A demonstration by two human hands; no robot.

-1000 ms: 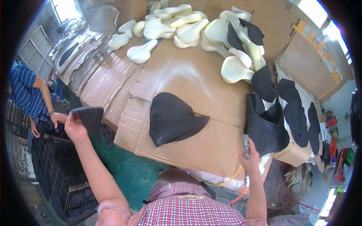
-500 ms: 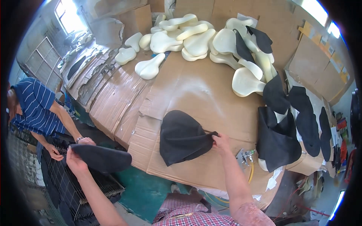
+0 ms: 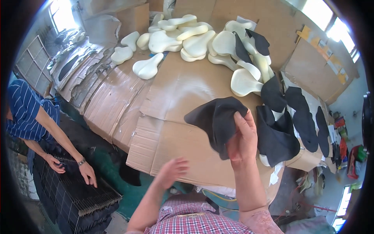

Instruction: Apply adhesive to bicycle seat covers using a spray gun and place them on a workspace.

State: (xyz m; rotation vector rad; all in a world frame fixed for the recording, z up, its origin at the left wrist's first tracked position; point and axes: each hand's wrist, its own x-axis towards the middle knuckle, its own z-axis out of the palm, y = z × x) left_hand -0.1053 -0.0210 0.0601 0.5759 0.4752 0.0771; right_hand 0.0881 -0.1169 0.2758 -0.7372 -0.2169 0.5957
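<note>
My right hand [image 3: 243, 136] holds a black saddle cover [image 3: 220, 121] up over the cardboard-covered table, thumb on its face and the limp material folding toward the left. Closer to me, at the table's front edge, my left hand [image 3: 172, 171] is empty. Its fingers are stretched out and slightly blurred. Another black piece [image 3: 129, 174] is below the table edge, left of that hand. Several cream foam bicycle saddles [image 3: 196, 43] are heaped at the back of the table, with one saddle [image 3: 148, 66] apart on the left.
More black covers [image 3: 277, 136] lie along the table's right side, some over foam saddles. At the left, a person [image 3: 31, 113] in a striped shirt reaches over a wire rack [image 3: 82, 195] with black material. A yellow hose [image 3: 218, 196] runs below the front edge.
My left hand has let go of its black piece and moved right, toward my body. My right hand has lifted its cover off the table. The co-worker's hand has lowered toward the rack.
</note>
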